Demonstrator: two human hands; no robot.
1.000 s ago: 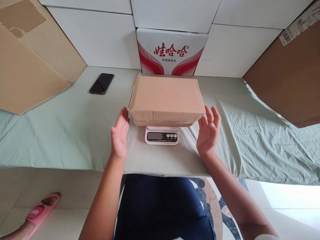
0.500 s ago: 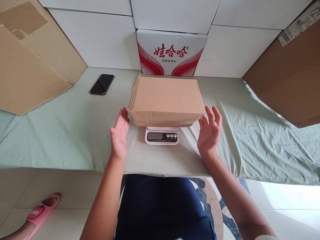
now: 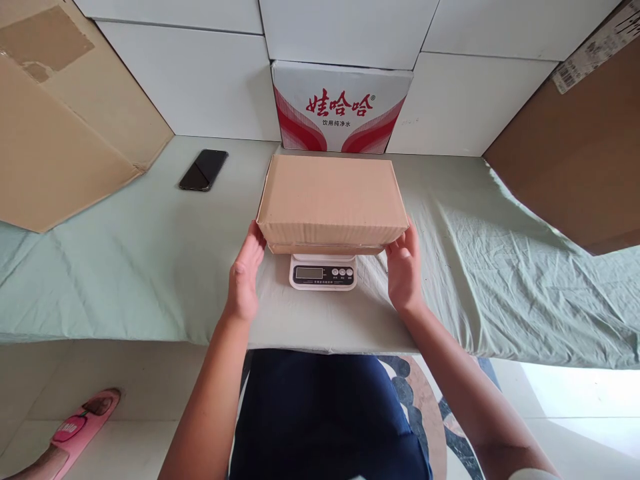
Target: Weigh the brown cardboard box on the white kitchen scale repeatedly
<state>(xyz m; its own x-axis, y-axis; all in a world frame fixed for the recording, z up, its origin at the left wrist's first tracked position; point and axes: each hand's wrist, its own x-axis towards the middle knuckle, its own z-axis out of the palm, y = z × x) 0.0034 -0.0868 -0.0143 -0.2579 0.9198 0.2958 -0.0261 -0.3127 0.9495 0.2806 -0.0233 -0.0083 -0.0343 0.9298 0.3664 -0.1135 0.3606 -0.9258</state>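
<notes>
A plain brown cardboard box (image 3: 331,197) rests on a small white kitchen scale (image 3: 323,272) in the middle of the table. My left hand (image 3: 244,273) presses against the box's left near corner, fingers reaching under its edge. My right hand (image 3: 403,267) is on the right near corner in the same way. The scale's display and buttons show below the box; most of its platform is hidden.
A green cloth (image 3: 125,253) covers the table. A black phone (image 3: 203,169) lies at the back left. A red and white printed carton (image 3: 341,107) stands against the wall behind the box. Large cardboard sheets lean at the left (image 3: 55,127) and right (image 3: 575,153).
Both hands, which hovered open and apart from the box, have moved inward and now touch its two near corners. The box and scale have not shifted.
</notes>
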